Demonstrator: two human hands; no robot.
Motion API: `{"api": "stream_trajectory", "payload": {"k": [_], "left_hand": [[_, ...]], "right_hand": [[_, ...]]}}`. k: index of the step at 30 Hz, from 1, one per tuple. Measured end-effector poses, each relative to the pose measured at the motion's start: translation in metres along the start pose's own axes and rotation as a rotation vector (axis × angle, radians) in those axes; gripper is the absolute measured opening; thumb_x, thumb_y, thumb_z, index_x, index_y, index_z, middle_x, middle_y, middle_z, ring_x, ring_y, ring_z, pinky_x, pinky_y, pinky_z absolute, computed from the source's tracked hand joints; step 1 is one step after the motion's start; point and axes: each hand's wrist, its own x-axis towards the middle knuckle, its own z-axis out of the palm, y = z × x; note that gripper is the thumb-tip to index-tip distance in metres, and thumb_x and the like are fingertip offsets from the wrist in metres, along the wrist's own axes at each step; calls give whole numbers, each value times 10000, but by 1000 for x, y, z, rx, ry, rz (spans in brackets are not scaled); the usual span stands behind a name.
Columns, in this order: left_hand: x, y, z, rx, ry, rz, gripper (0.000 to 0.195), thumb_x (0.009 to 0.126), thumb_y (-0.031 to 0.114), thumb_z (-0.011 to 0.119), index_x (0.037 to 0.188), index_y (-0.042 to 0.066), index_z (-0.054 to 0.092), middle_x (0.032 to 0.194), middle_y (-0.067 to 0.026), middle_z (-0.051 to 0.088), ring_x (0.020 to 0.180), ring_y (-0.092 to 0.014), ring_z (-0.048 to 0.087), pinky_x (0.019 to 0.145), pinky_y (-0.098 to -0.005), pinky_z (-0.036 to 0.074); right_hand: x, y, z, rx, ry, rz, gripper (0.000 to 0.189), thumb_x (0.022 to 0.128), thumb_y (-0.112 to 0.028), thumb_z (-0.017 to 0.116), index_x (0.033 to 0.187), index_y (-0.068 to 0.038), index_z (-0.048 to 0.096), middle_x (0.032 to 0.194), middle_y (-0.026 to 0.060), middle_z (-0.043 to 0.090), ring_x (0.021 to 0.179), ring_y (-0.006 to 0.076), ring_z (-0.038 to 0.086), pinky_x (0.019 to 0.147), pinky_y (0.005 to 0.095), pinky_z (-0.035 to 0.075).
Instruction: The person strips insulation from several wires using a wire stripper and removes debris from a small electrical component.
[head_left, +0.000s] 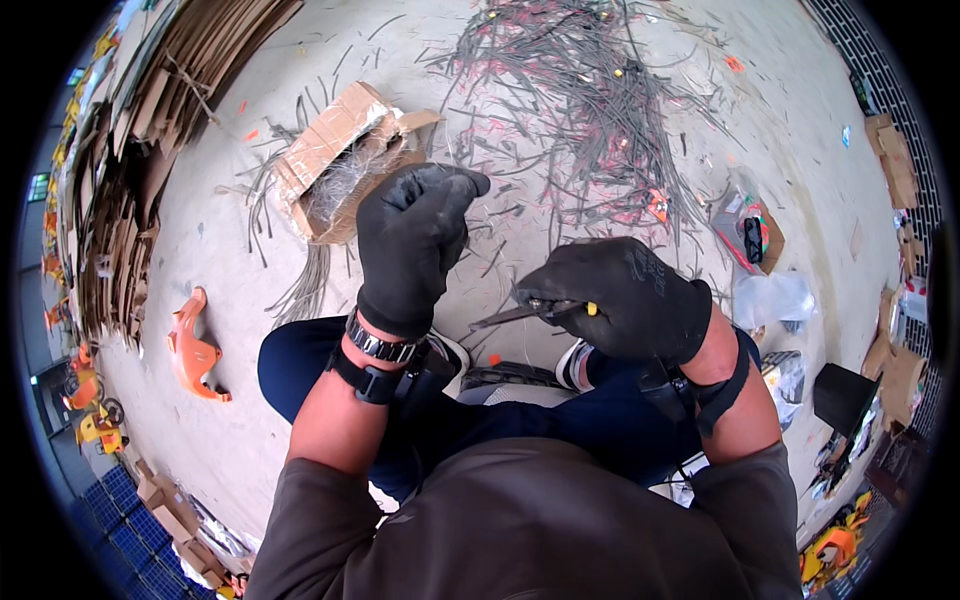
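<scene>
My left hand (414, 232), in a black work glove, is raised with its fingers curled together. Whether something thin is pinched inside cannot be seen. My right hand (626, 296), gloved alike, grips a dark metal hand tool (504, 319) with a pivot and a small yellow part, probably scissors or cutters. The tool's narrow end points left, and my fist hides most of its handles. Behind my left hand lies a torn cardboard box (330, 154) with clear plastic strands inside. Beyond both hands, a wide heap of cut black cables (592, 97) with pinkish-red bits covers the concrete floor.
Stacked flattened cardboard (127, 195) lines the left side. An orange plastic fairing (196, 349) lies on the floor near my left knee. To the right are an opened small box (750, 229), a clear plastic bag (776, 300) and a black bin-like object (844, 397).
</scene>
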Motion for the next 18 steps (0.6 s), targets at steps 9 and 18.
{"api": "stream_trajectory", "payload": {"k": [9,18], "left_hand": [[26,1,-103,583,147,40,148,907,84,634,985,16,741,602,23,526,482,-69,463,482,-239,385],[120,-91,-241,1573,87,190,114,795,124,706,871,83,780,879,-120,751,756,-227,706,722,-342,560]], "right_hand": [[-1,-8,1,2,-35,-26,287,802,-77,690,1088,-67,697,909,119,692,817,334,665,719,419,539],[5,-12,-5,-10,5,25,329,760,-28,674,1089,-41,683,886,138,689,797,335,674,706,417,540]]}}
